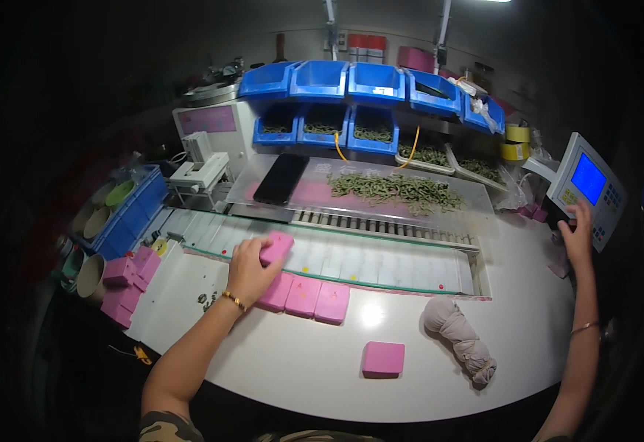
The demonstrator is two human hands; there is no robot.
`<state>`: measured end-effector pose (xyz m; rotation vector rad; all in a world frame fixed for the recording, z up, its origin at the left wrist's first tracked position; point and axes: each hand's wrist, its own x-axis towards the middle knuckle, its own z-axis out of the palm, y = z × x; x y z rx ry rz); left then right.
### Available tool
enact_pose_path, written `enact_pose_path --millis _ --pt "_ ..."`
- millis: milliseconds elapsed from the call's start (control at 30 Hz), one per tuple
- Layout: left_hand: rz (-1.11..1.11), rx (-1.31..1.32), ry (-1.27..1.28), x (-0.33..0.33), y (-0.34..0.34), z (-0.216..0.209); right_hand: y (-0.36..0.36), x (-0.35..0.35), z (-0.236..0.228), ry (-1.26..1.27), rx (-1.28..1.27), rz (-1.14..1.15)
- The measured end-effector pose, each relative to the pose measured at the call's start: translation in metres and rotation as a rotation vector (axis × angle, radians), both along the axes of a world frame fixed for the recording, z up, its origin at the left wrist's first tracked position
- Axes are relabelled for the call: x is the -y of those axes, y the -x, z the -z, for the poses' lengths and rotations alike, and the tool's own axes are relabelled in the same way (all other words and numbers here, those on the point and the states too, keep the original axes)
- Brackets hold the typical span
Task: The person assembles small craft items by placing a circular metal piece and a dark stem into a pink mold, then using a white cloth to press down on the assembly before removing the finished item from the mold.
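My left hand [252,271] is closed around a pink block [278,245], held over the near edge of a long glass-edged strip [337,258]. Just below it, several more pink blocks [303,295] stand side by side along the strip. With fingers apart and nothing in them, my right hand [578,236] is raised at the control panel [595,184], which has a lit blue screen; its fingertips are close to the keys, and whether they touch is hard to see. A single pink block [384,359] lies nearer to me on the white table [292,368].
A wrapped cloth bundle [460,340] lies at the right. Green twisted leaves [396,193] are spread on a clear sheet beside a black phone [281,178]. Blue bins [318,79] rise behind. At the left are stacked pink blocks [132,283] and a blue crate [127,214].
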<state>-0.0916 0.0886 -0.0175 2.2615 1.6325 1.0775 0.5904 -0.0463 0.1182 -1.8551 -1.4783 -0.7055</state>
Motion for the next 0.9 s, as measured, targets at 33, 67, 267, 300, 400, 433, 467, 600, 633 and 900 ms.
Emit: enact_pose_path --millis 33,67,267,300,400,433,467,600,633,900 --pt "-0.084 0.007 -0.024 -0.012 0.004 0.004 0.061 -0.001 0.000 0.034 -0.113 -0.080" --pt "-0.094 0.003 -0.024 -0.025 0.011 0.010 0.112 0.004 -0.003 0.100 -0.167 -0.164" --pt "-0.224 -0.166 -0.020 -0.057 0.042 0.014 0.284 0.048 0.033 0.450 -0.251 -0.642" --pt "-0.210 -0.162 -0.015 -0.061 0.041 0.014 0.299 0.058 0.037 0.520 -0.265 -0.715" --pt "-0.216 -0.207 0.151 -0.063 0.042 0.000 0.330 0.068 0.055 0.655 -0.165 -0.869" --pt "-0.208 -0.210 0.158 -0.056 0.037 -0.002 0.337 0.070 0.063 0.661 -0.172 -0.862" --pt "-0.230 -0.237 0.028 -0.050 0.032 -0.002 0.345 0.070 0.070 0.673 -0.197 -0.870" --pt "0.022 -0.099 -0.210 0.000 -0.015 -0.016 0.357 0.070 0.104 0.693 -0.201 -0.844" --pt "0.147 -0.038 -0.180 0.020 -0.031 -0.022 0.357 0.073 0.109 0.694 -0.189 -0.826" --pt "0.908 0.129 0.098 0.131 -0.086 -0.035 0.369 0.071 0.092 0.386 -0.410 -0.878"
